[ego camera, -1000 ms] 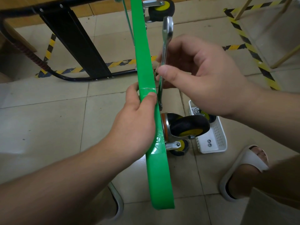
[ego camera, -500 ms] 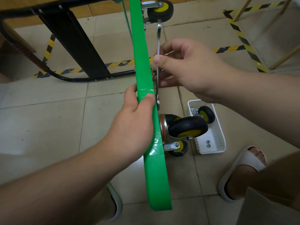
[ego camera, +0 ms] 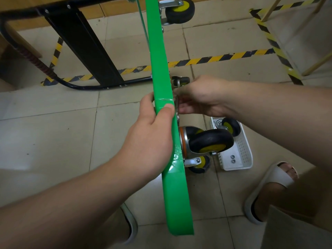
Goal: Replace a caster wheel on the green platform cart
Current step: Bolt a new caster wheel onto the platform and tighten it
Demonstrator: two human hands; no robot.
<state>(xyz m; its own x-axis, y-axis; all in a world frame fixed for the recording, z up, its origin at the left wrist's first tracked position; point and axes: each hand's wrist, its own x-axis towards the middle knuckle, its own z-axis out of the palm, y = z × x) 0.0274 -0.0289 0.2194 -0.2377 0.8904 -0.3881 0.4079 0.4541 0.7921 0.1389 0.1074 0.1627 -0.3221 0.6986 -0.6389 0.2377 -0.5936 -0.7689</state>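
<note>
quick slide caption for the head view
Left hand grips the green cart on edge while right hand holds a wrench near a caster.

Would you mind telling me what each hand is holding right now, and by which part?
The left hand grips the cart's green deck by its edge. The right hand holds a wrench by its shaft.

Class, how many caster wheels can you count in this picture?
5. The top wheel by the frame's edge; the far wheel, partly hidden behind the right hand; the near wheel on the green cart; the low wheel beneath; the spare wheel in the white basket.
</note>
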